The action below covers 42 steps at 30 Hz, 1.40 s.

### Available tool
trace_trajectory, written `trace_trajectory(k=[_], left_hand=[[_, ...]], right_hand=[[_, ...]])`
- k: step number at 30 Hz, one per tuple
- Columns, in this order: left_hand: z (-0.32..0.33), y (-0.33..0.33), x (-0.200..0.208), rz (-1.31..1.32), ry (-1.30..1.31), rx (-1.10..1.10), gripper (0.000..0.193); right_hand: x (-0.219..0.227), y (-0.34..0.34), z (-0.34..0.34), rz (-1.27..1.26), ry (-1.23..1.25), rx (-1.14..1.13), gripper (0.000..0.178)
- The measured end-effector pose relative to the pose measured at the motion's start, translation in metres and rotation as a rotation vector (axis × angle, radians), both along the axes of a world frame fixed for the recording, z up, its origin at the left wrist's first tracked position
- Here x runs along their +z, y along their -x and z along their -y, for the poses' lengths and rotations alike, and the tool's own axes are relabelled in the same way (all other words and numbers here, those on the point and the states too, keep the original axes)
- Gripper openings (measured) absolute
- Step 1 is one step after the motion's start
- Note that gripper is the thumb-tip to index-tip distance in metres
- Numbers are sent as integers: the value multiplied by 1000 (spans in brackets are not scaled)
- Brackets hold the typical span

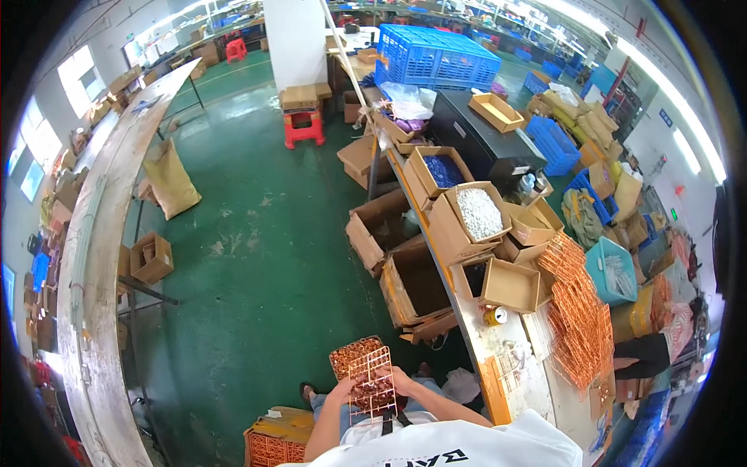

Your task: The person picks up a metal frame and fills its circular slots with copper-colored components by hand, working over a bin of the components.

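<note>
Low in front of me, my left hand (343, 391) and my right hand (400, 380) grip a copper-coloured lattice frame (377, 359) by its two sides. The frame is tilted upright over my lap, its bars forming small open squares. Just behind it is a basket (333, 359) with many small copper-coloured pieces in it. The frame and my hands partly cover this basket. My fingers curl at the frame's edges, and their tips are small and partly hidden.
A workbench (542, 337) on my right carries a heap of copper lattice frames (574, 300), a can (495, 316) and a shallow cardboard box (510, 285). White pieces fill another box (478, 212). Beside my left leg stands a crate (276, 450) of copper frames.
</note>
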<state>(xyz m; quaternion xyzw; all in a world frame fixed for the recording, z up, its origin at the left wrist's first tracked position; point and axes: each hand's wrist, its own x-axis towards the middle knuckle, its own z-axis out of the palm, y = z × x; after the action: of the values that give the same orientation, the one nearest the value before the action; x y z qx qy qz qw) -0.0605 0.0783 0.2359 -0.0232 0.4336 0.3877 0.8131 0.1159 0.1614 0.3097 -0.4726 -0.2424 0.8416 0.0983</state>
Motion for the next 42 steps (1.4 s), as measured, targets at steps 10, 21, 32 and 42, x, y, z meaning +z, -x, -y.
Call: trace_trajectory(k=[10,21,32,42], left_hand=[[11,-25,-123,-257,115,51,26],[49,-8,-212,-161,291,-58,20],[87,0,-229,-213,346,-3,10],[104,11,-216,-279,388,40,8]], right_hand=[[-158,-45,3,35,36,-137,18],[-304,-51,15,34,329,-510,11],[-373,32,-50,551,-863,213,10],[-382,71,-64,447,-1457,915,28]])
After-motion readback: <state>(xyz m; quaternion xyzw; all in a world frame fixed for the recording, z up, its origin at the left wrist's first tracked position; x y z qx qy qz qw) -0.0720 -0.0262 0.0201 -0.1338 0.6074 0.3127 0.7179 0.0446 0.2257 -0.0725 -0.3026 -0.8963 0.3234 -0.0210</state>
